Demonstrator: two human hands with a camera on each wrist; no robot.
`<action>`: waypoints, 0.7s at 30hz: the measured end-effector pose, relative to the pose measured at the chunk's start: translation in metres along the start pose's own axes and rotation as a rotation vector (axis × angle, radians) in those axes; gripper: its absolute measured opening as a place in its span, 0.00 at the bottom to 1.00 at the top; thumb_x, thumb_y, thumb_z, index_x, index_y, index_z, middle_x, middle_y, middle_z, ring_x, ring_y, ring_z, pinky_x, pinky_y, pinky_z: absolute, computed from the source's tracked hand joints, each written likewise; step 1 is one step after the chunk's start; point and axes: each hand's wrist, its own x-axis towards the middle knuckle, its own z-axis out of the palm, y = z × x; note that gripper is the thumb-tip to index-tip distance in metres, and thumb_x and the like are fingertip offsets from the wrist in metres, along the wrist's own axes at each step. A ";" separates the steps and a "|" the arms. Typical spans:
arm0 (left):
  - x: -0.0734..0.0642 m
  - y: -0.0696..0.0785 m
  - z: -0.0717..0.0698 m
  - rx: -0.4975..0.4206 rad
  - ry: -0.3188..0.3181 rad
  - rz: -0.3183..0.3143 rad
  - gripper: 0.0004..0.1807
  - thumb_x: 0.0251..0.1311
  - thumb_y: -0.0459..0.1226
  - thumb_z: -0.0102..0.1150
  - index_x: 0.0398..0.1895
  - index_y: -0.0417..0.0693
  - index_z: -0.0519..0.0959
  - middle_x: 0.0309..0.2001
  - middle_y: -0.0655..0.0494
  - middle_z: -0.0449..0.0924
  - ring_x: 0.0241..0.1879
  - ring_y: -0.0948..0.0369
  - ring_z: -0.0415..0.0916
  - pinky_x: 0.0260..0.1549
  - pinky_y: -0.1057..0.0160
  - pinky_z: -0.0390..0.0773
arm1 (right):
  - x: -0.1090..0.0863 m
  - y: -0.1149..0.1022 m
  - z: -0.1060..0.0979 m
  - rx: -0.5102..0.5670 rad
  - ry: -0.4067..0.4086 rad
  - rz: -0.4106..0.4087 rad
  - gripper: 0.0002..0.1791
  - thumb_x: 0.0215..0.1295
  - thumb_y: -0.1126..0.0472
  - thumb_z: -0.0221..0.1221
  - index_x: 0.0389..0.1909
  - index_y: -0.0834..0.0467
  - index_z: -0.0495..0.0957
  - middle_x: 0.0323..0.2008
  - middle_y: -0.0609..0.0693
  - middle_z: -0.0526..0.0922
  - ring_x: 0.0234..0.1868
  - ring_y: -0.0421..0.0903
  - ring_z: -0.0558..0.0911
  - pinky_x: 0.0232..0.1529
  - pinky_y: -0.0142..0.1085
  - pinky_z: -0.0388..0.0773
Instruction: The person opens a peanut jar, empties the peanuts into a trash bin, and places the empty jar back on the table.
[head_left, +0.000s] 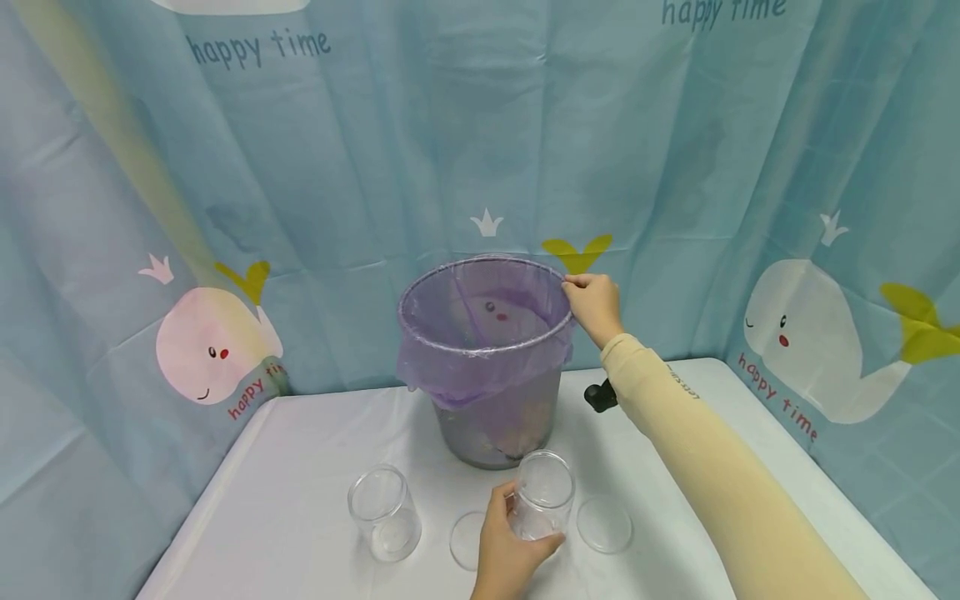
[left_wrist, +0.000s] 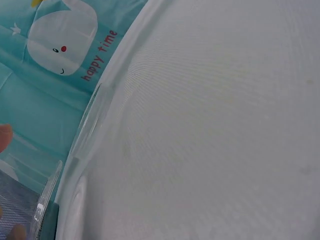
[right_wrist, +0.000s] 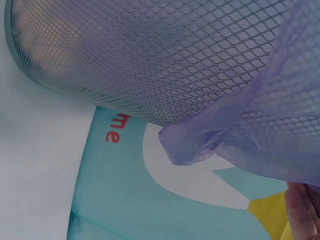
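My left hand (head_left: 508,546) holds a clear glass jar (head_left: 546,483) in front of the bin, fingers and thumb round its side. A sliver of that jar (left_wrist: 47,200) shows at the lower left of the left wrist view. Up at the bin's right rim, my right hand (head_left: 597,307) pinches the edge of a purple plastic bag (head_left: 465,379). The bag lines a grey mesh wastebasket (head_left: 468,437) and folds down over its outside. In the right wrist view a knotted-looking corner of the bag (right_wrist: 187,142) hangs beside the mesh, near my fingers (right_wrist: 300,212).
A second clear jar (head_left: 386,517) stands left on the white-covered table (head_left: 285,483). One clear round disc (head_left: 604,525) lies right of the held jar, another (head_left: 463,546) partly behind my left hand. Something pale shows blurred through the lower mesh. A printed blue curtain (head_left: 375,167) hangs behind.
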 end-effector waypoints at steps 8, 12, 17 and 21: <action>0.000 -0.004 0.002 -0.022 -0.027 -0.015 0.43 0.30 0.35 0.84 0.56 0.51 0.71 0.58 0.49 0.76 0.62 0.45 0.73 0.64 0.35 0.70 | -0.001 0.000 -0.001 0.010 -0.003 0.003 0.18 0.73 0.59 0.55 0.57 0.62 0.81 0.53 0.62 0.85 0.17 0.38 0.68 0.21 0.26 0.67; -0.001 -0.005 0.003 -0.009 -0.023 -0.018 0.44 0.29 0.35 0.84 0.56 0.50 0.72 0.58 0.48 0.77 0.61 0.45 0.73 0.63 0.37 0.72 | 0.000 0.001 0.000 0.001 -0.002 0.002 0.17 0.73 0.59 0.55 0.56 0.62 0.81 0.53 0.62 0.85 0.16 0.37 0.67 0.20 0.26 0.66; -0.001 -0.007 0.004 -0.006 -0.018 -0.025 0.43 0.28 0.35 0.84 0.55 0.51 0.72 0.58 0.45 0.77 0.61 0.43 0.74 0.63 0.39 0.73 | 0.001 0.001 0.001 -0.004 0.006 -0.013 0.17 0.72 0.59 0.56 0.56 0.62 0.82 0.53 0.62 0.85 0.17 0.38 0.68 0.22 0.27 0.67; 0.000 -0.008 0.006 -0.014 -0.025 -0.040 0.44 0.28 0.34 0.84 0.56 0.50 0.72 0.59 0.41 0.76 0.61 0.41 0.73 0.62 0.39 0.74 | 0.000 0.002 0.000 0.003 0.013 -0.015 0.17 0.72 0.60 0.56 0.55 0.63 0.82 0.54 0.62 0.84 0.20 0.39 0.70 0.25 0.28 0.70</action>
